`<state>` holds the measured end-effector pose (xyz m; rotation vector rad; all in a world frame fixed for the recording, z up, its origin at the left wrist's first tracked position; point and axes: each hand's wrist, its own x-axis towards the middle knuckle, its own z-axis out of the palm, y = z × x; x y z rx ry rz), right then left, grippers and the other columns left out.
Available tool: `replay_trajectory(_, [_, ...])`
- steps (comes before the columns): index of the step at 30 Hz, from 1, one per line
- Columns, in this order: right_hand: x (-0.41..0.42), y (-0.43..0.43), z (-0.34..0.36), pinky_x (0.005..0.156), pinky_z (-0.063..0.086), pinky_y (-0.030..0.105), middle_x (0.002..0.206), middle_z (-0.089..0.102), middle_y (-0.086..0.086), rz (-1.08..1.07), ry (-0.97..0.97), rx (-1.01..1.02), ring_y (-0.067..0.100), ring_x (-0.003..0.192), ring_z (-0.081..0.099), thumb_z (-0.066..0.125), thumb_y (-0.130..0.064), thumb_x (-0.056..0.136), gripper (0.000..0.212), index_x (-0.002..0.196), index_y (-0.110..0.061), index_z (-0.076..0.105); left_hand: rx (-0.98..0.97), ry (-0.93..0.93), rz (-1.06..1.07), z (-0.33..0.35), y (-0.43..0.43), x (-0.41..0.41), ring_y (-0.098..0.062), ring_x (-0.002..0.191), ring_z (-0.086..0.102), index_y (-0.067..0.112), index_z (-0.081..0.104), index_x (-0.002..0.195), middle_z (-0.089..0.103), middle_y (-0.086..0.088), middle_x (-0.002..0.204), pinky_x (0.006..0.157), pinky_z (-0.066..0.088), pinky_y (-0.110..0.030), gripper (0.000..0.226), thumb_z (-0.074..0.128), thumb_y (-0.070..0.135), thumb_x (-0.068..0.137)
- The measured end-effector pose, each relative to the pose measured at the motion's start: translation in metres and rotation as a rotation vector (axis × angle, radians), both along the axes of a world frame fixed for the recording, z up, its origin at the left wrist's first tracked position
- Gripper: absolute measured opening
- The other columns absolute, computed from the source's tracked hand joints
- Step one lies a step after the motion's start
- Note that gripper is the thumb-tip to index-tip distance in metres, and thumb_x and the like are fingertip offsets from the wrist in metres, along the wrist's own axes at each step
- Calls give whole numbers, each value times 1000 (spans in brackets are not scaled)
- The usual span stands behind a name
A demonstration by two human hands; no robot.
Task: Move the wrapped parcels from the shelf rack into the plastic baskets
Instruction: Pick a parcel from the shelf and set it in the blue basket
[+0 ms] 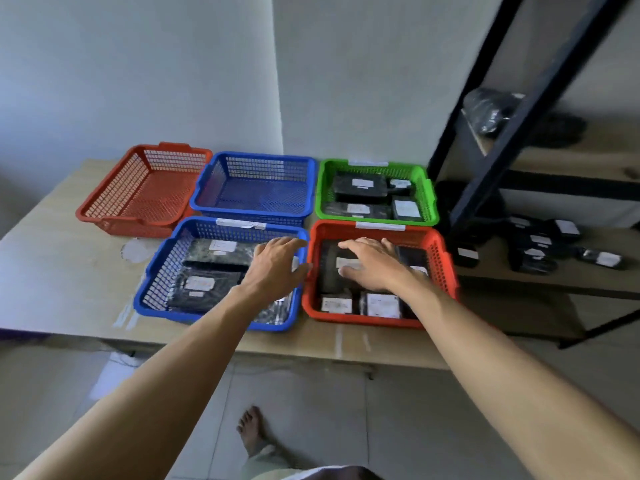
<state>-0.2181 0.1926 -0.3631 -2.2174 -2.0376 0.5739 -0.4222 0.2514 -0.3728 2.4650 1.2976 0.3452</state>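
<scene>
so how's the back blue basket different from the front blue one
The back blue basket holds nothing; the front blue basket holds black wrapped parcels with white labels. The front one carries a white strip on its far rim and has the left hand over it; the back one has neither. Both are the same blue mesh plastic tray shape.

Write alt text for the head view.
Both hands reach over two front baskets on a table: the left hand above the blue basket, the right hand flat on a parcel in the red basket. More parcels remain on the shelf rack at right.
</scene>
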Motion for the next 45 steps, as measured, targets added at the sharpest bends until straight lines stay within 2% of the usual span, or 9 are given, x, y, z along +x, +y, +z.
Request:
replay_trajectory(8, [91, -88, 36, 116, 10, 47, 150, 39, -1, -99, -23, 109, 19, 142, 27, 58, -42, 93, 58, 146, -27, 39, 60, -63, -143, 36, -71, 109, -22, 123, 49, 23, 55, 129, 58, 2, 130, 101, 32, -40, 45, 62, 36, 87])
replay_trajectory(12, [132, -116, 51, 118, 4, 49, 150, 39, -1, -163, 6, 143, 18, 143, 25, 57, -40, 93, 57, 146, -29, 38, 63, -88, -251, 59, -86, 158, -22, 102, 59, 29, 59, 121, 65, 4, 109, 90, 43, -40, 34, 61, 36, 87])
replay_trajectory(16, [172, -140, 60, 118, 4, 49, 147, 43, -1, -228, 21, 194, 18, 143, 26, 58, -40, 93, 55, 144, -30, 40, 40, -109, -322, 71, -94, 217, -24, 108, 58, 24, 59, 124, 65, 0, 117, 93, 43, -39, 38, 60, 30, 86])
replay_trajectory(25, [300, -170, 78, 117, 9, 44, 146, 44, -4, -303, -27, 240, 16, 141, 30, 57, -36, 94, 53, 144, -29, 40, -2, -214, -383, 66, -106, 360, -20, 110, 58, 22, 58, 125, 63, 3, 120, 96, 45, -44, 40, 61, 37, 87])
replay_trajectory(35, [450, -215, 97, 110, 30, 43, 144, 48, -3, -408, -85, 219, 20, 134, 42, 60, -39, 91, 53, 140, -28, 45, -85, -249, -441, 88, -138, 507, -20, 118, 55, 19, 56, 128, 62, 1, 126, 101, 42, -42, 42, 62, 34, 89])
replay_trajectory(40, [514, -226, 97, 104, 41, 36, 142, 49, -1, -466, 17, 204, 20, 124, 51, 63, -32, 92, 53, 141, -25, 46, -109, -230, -444, 85, -140, 558, -20, 116, 57, 21, 56, 127, 63, 2, 123, 100, 43, -44, 42, 62, 37, 89])
replay_trajectory(43, [559, -228, 95, 99, 36, 29, 142, 50, -3, -444, -78, 231, 19, 129, 47, 62, -35, 92, 52, 141, -26, 47, -118, -213, -424, 83, -140, 591, -19, 110, 59, 23, 57, 124, 64, 2, 118, 97, 46, -43, 38, 62, 38, 89])
replay_trajectory(45, [594, -229, 94, 98, 34, 30, 144, 48, -4, -444, -94, 237, 18, 131, 45, 61, -36, 93, 52, 142, -27, 45, -130, -209, -418, 82, -142, 616, -17, 108, 59, 24, 57, 122, 65, 3, 116, 97, 46, -42, 36, 62, 37, 89])
